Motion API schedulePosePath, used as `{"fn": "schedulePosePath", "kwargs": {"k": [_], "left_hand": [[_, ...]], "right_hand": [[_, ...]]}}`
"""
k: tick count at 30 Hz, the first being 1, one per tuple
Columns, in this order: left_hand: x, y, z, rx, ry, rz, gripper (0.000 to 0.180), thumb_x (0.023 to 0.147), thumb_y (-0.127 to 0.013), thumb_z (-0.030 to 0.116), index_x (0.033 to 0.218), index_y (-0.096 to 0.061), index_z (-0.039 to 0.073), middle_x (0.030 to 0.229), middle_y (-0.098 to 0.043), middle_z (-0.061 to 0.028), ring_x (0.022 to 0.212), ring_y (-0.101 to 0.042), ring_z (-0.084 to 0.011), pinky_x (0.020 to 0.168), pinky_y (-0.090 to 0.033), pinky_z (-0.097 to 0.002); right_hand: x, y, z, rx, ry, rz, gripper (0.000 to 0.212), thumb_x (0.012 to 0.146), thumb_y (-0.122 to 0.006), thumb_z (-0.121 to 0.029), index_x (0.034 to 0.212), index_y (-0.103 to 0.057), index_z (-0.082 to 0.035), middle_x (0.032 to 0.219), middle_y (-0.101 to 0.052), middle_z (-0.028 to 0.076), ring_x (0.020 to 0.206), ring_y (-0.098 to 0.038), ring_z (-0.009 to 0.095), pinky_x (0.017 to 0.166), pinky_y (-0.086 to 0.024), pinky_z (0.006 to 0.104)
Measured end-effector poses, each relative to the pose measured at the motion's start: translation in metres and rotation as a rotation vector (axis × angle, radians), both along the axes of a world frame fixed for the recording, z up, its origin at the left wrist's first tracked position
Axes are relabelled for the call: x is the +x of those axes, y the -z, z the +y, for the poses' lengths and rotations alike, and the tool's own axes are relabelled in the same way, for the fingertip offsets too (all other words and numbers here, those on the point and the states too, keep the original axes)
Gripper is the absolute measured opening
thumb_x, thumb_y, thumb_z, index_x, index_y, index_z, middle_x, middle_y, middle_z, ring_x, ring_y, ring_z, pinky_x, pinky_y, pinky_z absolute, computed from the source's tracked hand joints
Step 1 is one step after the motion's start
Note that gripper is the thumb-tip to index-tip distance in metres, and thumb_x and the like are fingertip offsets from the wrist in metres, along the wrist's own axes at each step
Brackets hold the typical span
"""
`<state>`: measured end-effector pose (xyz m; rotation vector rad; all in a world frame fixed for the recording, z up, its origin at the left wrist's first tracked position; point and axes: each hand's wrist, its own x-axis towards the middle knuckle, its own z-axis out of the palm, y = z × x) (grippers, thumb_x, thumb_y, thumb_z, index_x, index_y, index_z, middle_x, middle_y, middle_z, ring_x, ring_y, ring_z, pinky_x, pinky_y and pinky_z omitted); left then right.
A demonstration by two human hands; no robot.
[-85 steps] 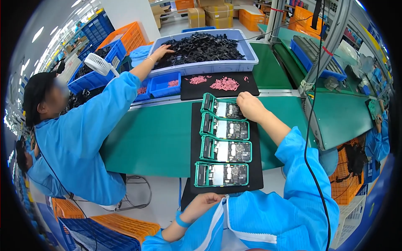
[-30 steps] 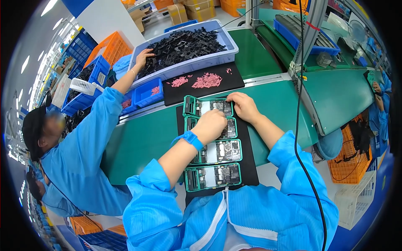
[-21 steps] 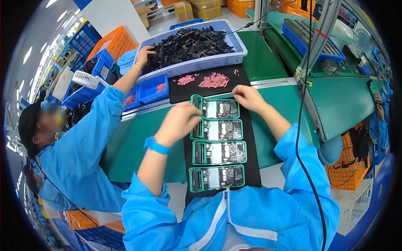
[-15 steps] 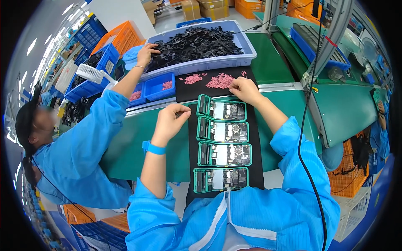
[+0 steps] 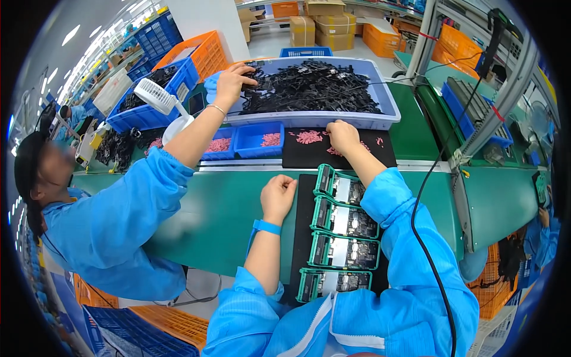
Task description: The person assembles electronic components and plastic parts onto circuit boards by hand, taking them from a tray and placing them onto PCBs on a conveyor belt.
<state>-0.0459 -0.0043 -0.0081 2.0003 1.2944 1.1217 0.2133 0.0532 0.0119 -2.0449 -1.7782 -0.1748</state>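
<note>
My right hand [image 5: 345,138] is over the small pink pieces on the black mat [image 5: 380,157], its fingers pinched together. Whatever they hold is hidden. One pink heap [image 5: 308,137] lies left of this hand; more pieces show under and beside it. Closer in, my left hand [image 5: 278,199] hovers by the mat's left edge, thumb and fingertips together; I cannot make out anything between them. To its right, several green frames [image 5: 344,250] carrying open device circuit boards stand in a column on black matting. My right forearm partly covers the farthest one.
A large pale bin [image 5: 389,110] of black parts stands at the back. Blue trays [image 5: 257,147] with pink pieces sit in front of it, near a white fan [image 5: 156,97]. At left, a co-worker's hand [image 5: 232,83] reaches into the bin. A black cable [image 5: 419,208] hangs at right.
The view has shifted, so the bench sits lower and farther right. My right hand has moved left across the larger pink heap, covering much of it. My left hand stays near the mat's edge.
</note>
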Motion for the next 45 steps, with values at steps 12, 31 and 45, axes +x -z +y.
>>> {"fn": "schedulePosePath", "kwargs": {"k": [12,31,45], "left_hand": [[-0.001,-0.007,0.005,-0.102,0.032,0.052,0.015,0.08,-0.068,0.022,0.076,-0.063,0.008,0.076,-0.064,-0.0071,0.07,-0.062,-0.0268,0.06,-0.048,-0.0388],[-0.004,-0.003,0.01,-0.028,0.051,0.062,0.013,0.078,-0.069,0.02,0.076,-0.065,0.008,0.074,-0.064,-0.0082,0.067,-0.063,-0.0263,0.06,-0.049,-0.0377],[-0.007,0.002,0.006,-0.003,0.089,0.026,0.013,0.079,-0.07,0.017,0.079,-0.066,0.005,0.07,-0.063,-0.008,0.062,-0.061,-0.0182,0.058,-0.048,-0.0307]], "right_hand": [[0.0,-0.006,0.008,-0.189,-0.088,-0.216,0.015,0.073,-0.061,-0.004,0.087,-0.059,0.001,0.089,-0.063,0.022,0.085,-0.064,0.037,0.074,-0.052,0.0432],[0.006,-0.039,-0.202,-0.119,-0.287,0.35,0.009,0.079,-0.064,-0.012,0.081,-0.062,-0.003,0.078,-0.062,0.012,0.07,-0.062,0.028,0.063,-0.05,0.0367],[0.0,-0.035,-0.205,-0.185,-0.312,0.124,0.008,0.079,-0.061,-0.013,0.079,-0.061,-0.006,0.083,-0.062,0.012,0.08,-0.062,0.031,0.071,-0.051,0.0412]]}}
